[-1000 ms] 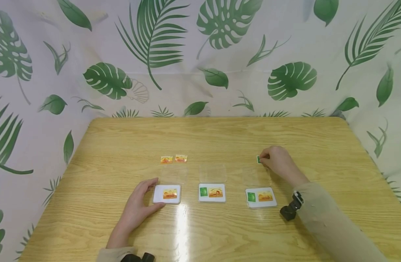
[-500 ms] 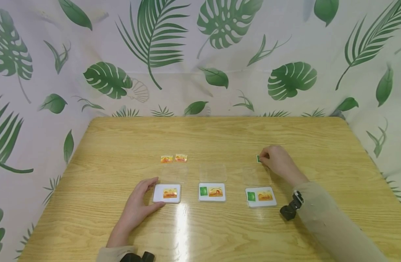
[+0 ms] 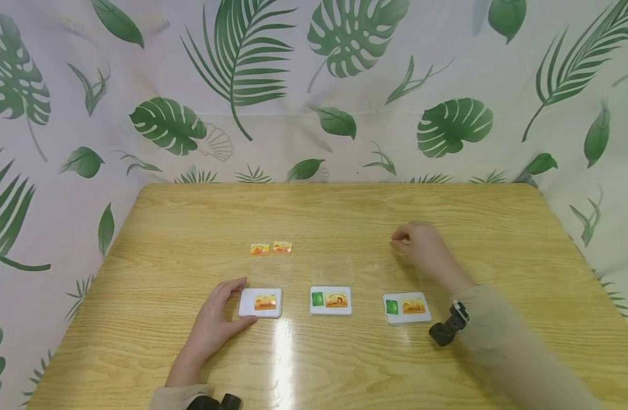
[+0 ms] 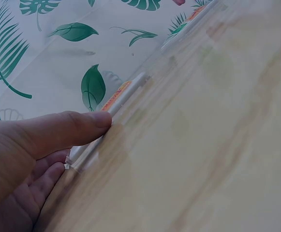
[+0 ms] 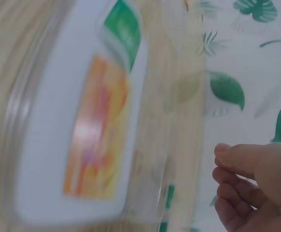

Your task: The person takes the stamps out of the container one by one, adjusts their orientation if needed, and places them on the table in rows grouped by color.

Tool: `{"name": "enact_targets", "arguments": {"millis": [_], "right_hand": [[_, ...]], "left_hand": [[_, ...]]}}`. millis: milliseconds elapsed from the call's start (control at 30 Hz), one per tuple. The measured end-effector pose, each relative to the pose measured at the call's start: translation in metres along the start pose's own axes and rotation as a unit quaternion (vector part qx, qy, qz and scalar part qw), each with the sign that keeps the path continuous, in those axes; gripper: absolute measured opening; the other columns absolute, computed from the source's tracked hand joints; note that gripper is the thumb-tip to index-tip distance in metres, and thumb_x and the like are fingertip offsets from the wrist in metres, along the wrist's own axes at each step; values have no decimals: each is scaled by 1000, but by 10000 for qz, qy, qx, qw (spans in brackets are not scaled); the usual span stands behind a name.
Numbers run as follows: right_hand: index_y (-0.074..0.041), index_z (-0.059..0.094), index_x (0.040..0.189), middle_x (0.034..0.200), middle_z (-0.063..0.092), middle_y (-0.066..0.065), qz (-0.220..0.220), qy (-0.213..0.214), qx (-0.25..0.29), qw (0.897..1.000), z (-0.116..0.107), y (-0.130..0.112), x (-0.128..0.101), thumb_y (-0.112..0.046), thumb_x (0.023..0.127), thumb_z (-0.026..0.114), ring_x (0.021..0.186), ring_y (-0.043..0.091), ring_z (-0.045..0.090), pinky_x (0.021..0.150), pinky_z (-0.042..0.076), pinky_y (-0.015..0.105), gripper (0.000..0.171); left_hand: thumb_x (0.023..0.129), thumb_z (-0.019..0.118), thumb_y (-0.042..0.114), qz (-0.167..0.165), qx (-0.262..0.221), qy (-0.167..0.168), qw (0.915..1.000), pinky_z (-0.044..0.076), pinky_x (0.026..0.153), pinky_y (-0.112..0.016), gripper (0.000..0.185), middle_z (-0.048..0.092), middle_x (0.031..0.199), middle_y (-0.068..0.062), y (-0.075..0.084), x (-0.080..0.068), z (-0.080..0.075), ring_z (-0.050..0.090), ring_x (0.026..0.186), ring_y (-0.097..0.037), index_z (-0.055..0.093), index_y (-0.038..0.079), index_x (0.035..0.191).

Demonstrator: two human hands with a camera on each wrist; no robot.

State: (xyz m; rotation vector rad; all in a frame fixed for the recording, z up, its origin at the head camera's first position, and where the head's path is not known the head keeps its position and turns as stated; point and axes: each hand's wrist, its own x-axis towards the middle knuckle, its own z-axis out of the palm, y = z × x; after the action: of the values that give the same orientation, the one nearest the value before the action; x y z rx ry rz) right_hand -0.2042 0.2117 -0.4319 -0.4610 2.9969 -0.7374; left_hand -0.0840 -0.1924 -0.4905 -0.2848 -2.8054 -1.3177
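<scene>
My left hand (image 3: 216, 324) lies flat on the table, and its thumb (image 4: 82, 128) and straight fingers touch the edge of the left white case (image 3: 260, 302), which holds one orange card. My right hand (image 3: 421, 247) hovers behind the right white case (image 3: 407, 307), blurred, with its fingertips (image 5: 222, 159) curled together. The small green card is not visible in the head view. In the right wrist view a green sliver (image 5: 169, 195) shows beyond a clear lid, and nothing shows between the fingers. The right case (image 5: 77, 125) holds a green and an orange card.
A middle white case (image 3: 331, 300) with a green and an orange card sits between the other two. Clear lids (image 3: 333, 269) lie behind the cases. Two loose orange cards (image 3: 271, 247) lie further back on the wooden table (image 3: 344, 210). A leaf-print cloth hangs behind.
My right hand has moved left and slightly away from me, and the small green card seen at its fingertips before is now out of sight. The left hand has stayed on its case.
</scene>
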Motion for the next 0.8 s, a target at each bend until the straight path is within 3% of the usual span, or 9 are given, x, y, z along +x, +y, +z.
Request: {"name": "enact_targets", "arguments": {"millis": [333,567,800], "right_hand": [[-3,67,97,95,63,11,-559,25,564,9968,23,-64,0,-19,81,69,89,26,55,76,48,38,23],[-5,65,102,99,62,7,-661,-442,913,9926,49,-104,-1,-22,81,69,92,20,54,77,48,32,28],[-4,65,98,96,65,7,-1311,-484,1269,9820,74,-134,-3,-20,79,71,88,19,56,75,48,29,25]], "left_hand": [[68,80,23,39,-11,-4,10000,40,97,-37,70,50,124,-1,0,0,1,48,111,-17,47,12,129],[67,80,23,23,-32,27,10000,39,97,-37,71,50,124,-1,1,-1,0,48,111,-16,47,13,129],[67,80,25,-28,-39,6,10000,38,98,-37,72,50,125,1,1,-1,0,47,112,-16,46,15,130]]}}
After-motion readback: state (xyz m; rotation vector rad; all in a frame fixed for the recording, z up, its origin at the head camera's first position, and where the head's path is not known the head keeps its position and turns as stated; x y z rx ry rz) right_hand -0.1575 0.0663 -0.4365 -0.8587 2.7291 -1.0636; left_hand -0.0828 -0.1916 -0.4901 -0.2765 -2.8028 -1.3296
